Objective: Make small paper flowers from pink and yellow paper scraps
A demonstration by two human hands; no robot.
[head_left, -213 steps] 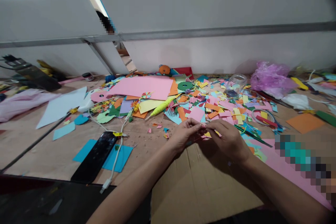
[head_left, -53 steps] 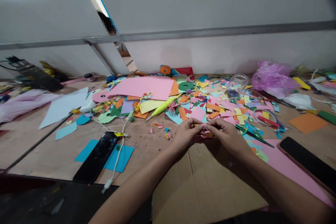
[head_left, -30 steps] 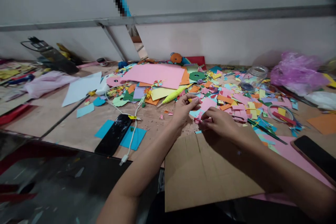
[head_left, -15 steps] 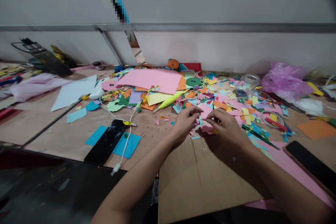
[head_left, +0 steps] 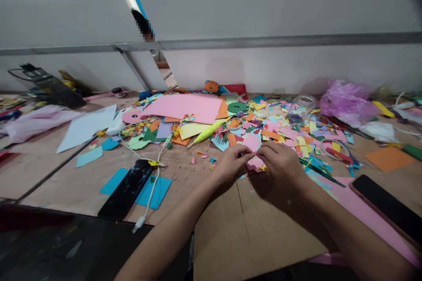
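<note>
My left hand (head_left: 231, 163) is closed in a pinch, its thumb and forefinger pointing right. Facing it, my right hand (head_left: 282, 166) pinches too, and the fingertips of both almost meet. Whatever lies between them is too small to make out; a thin pinkish bit shows there. Just beyond and below the fingers lie pink paper pieces (head_left: 251, 142) among many coloured scraps (head_left: 273, 135). Under my wrists rests a brown cardboard sheet (head_left: 244, 228). A pair of dark tweezers (head_left: 325, 172) lies right of my right hand.
A yellow-green pen-like tool (head_left: 208, 132) and large pink sheet (head_left: 184, 105) lie behind. At left are a black phone (head_left: 127, 191) and white cable (head_left: 153, 195); at right, another phone (head_left: 387, 206). A clear jar (head_left: 301, 107) and purple plastic bag (head_left: 346, 103) stand farther back.
My fingertips have come closer together, and the right hand's fingers are bent more tightly. The whole view has shifted slightly; the things on the table lie as before.
</note>
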